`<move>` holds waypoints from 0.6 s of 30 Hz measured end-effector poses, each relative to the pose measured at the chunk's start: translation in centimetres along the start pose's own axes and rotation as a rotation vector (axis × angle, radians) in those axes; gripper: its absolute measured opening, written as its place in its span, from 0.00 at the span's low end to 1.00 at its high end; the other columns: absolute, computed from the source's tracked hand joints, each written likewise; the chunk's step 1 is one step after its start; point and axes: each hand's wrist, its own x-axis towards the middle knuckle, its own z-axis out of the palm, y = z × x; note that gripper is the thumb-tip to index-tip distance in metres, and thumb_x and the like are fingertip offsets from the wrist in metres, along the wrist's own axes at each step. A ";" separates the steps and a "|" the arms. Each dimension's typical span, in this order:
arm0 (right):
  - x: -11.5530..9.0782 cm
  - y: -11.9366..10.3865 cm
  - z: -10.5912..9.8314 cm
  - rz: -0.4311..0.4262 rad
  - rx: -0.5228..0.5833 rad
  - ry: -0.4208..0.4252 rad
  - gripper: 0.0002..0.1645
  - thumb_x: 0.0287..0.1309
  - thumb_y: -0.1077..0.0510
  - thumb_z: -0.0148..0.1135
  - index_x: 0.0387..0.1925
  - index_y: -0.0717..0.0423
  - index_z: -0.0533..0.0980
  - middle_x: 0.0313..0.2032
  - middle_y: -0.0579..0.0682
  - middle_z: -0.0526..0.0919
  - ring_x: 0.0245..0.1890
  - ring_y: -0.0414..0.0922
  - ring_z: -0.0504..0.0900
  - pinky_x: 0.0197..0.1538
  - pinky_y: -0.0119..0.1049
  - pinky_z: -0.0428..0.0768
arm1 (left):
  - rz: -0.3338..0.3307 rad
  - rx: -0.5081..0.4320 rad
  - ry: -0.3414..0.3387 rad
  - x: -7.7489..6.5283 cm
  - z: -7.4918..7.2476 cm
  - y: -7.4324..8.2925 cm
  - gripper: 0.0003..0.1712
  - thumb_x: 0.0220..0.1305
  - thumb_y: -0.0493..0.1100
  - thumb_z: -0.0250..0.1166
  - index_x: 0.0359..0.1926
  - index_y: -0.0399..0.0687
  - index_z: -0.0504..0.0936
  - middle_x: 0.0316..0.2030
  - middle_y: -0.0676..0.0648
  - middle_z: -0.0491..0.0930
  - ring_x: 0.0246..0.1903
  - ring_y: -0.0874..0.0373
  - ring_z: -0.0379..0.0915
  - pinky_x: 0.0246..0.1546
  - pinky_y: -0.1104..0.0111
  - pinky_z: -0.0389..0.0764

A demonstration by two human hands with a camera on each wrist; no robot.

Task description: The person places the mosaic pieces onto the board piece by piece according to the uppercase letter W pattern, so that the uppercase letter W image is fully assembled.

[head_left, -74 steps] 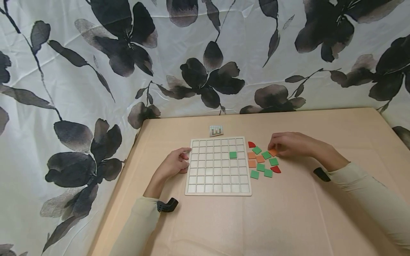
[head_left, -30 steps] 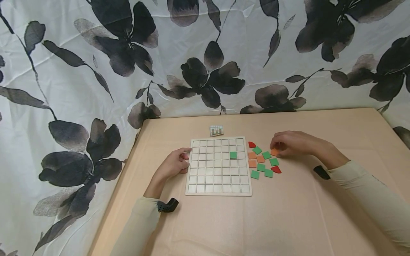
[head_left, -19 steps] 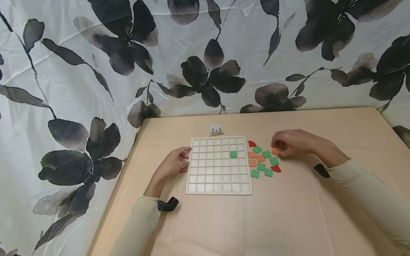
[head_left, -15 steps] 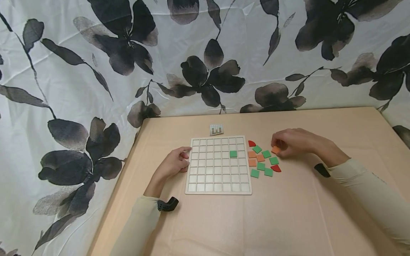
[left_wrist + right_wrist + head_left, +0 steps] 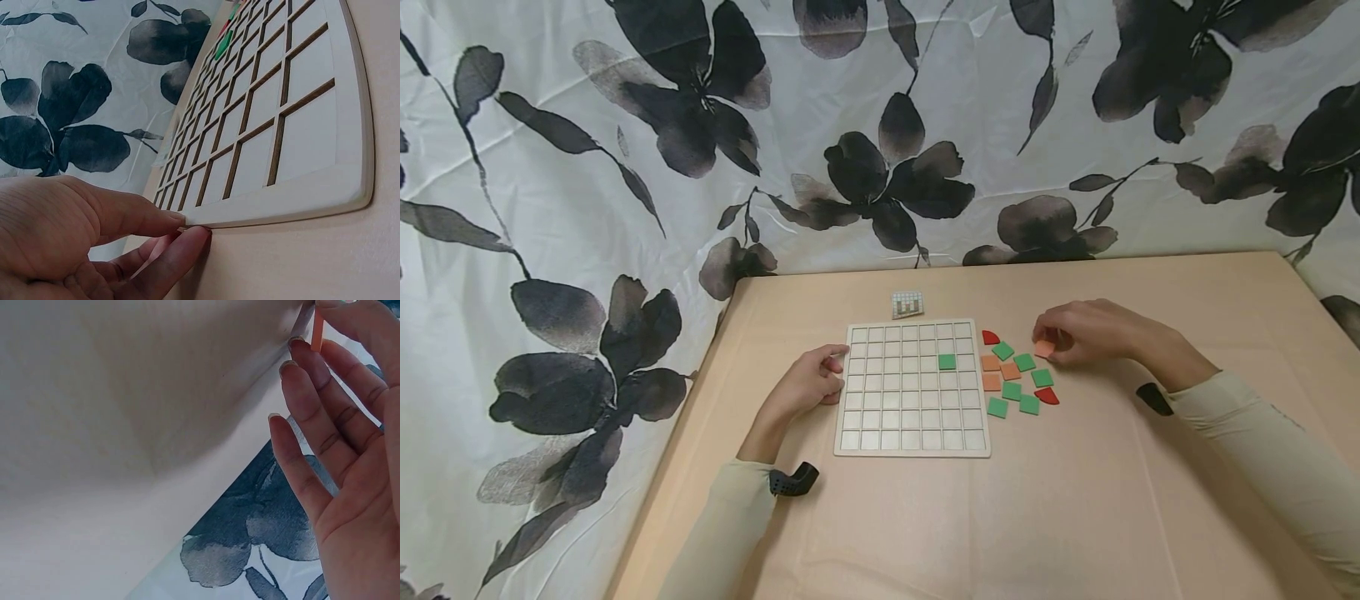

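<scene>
A pale board with a grid of square cells (image 5: 891, 400) lies flat on the table. One green tile (image 5: 947, 362) sits in a cell toward its upper right. My left hand (image 5: 802, 381) pinches the board's left edge; in the left wrist view the thumb (image 5: 140, 215) lies against the rim with a finger just below. To the right of the board, my right hand (image 5: 1090, 332) pinches an orange square tile (image 5: 1043, 348) between thumb and fingers. That tile (image 5: 318, 330) shows edge-on in the right wrist view, the other fingers spread loosely.
Loose tiles lie right of the board: several green squares (image 5: 1011, 391), three orange squares (image 5: 991, 382) and two red quarter-rounds (image 5: 1047, 396). A small card with a printed grid (image 5: 907, 304) lies behind the board. Floral fabric (image 5: 865, 100) hangs behind the table (image 5: 1060, 517).
My right hand has shifted slightly, and the orange tile in it has risen and tilted, its face now lighter. The left hand, board and loose tiles stay in place.
</scene>
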 end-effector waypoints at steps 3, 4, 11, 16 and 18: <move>0.0 -0.1 -0.1 0.003 -0.006 0.004 0.12 0.51 0.55 0.75 0.38 0.42 0.83 0.28 0.37 0.77 0.29 0.38 0.73 0.33 0.34 0.73 | -0.004 -0.001 0.001 0.0 0.0 0.0 0.36 0.63 0.24 0.59 0.72 0.44 0.69 0.45 0.42 0.71 0.32 0.56 0.71 0.30 0.67 0.82; -0.1 -0.1 -0.1 0.002 -0.008 0.005 0.12 0.51 0.55 0.75 0.38 0.42 0.83 0.28 0.37 0.77 0.28 0.38 0.72 0.33 0.34 0.73 | -0.007 -0.004 0.000 -0.1 0.0 0.0 0.36 0.63 0.24 0.59 0.72 0.45 0.69 0.45 0.42 0.70 0.32 0.56 0.71 0.30 0.67 0.82; -0.2 -0.1 0.0 -0.020 -0.031 0.015 0.12 0.51 0.56 0.75 0.39 0.42 0.84 0.28 0.37 0.76 0.28 0.37 0.71 0.32 0.34 0.72 | -0.020 -0.005 -0.003 -0.1 0.0 0.0 0.36 0.64 0.24 0.59 0.72 0.45 0.69 0.45 0.42 0.70 0.34 0.55 0.72 0.30 0.67 0.82; -0.2 0.0 0.1 -0.021 -0.049 0.015 0.12 0.50 0.56 0.75 0.38 0.42 0.83 0.28 0.37 0.75 0.27 0.36 0.70 0.31 0.34 0.71 | -0.025 -0.008 0.001 -0.2 0.0 0.1 0.35 0.64 0.25 0.60 0.72 0.46 0.70 0.45 0.42 0.70 0.33 0.55 0.72 0.30 0.68 0.82; -0.2 -0.1 0.1 -0.021 -0.049 0.014 0.12 0.50 0.56 0.75 0.38 0.42 0.83 0.28 0.37 0.76 0.27 0.36 0.70 0.31 0.34 0.71 | -0.023 -0.009 0.000 -0.2 0.0 0.1 0.35 0.64 0.25 0.60 0.72 0.46 0.70 0.45 0.42 0.70 0.33 0.56 0.72 0.30 0.68 0.81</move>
